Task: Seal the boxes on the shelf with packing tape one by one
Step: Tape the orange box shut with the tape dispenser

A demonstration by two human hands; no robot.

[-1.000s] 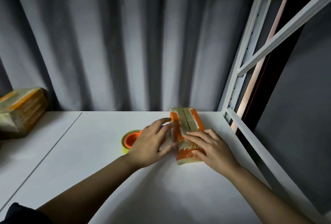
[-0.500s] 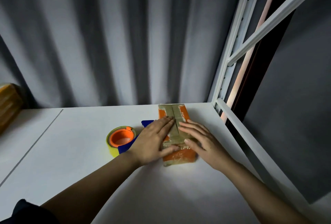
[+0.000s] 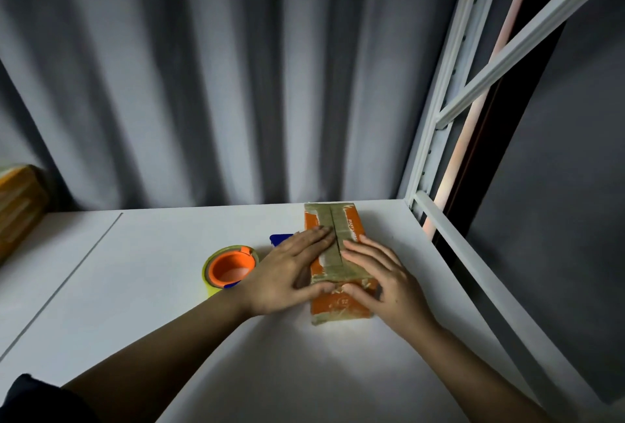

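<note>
The small orange box (image 3: 338, 267) lies flat on the white shelf (image 3: 169, 287), toward its right end and just short of the metal upright (image 3: 436, 118), with its long axis running straight away from the person toward the grey curtain (image 3: 203, 84). A seam runs down the middle of its top along that same axis, with strips of dull tape already on either side. The left hand (image 3: 287, 274) lies flat on the left flap, fingers straight and pressing, thumb along the near edge; the right hand (image 3: 382, 284) lies likewise on the right flap, fingers relaxed, so neither grip is closed round anything. Both sets of fingertips meet at the seam, so the flaps look held down for taping. The tape roll (image 3: 230, 268) with its orange core sits just left of the left hand, touching nothing on the box. That makes the left hand the nearer one to fetch it, probably while the right keeps the flaps down. Another box (image 3: 17, 203) rests far left.
</note>
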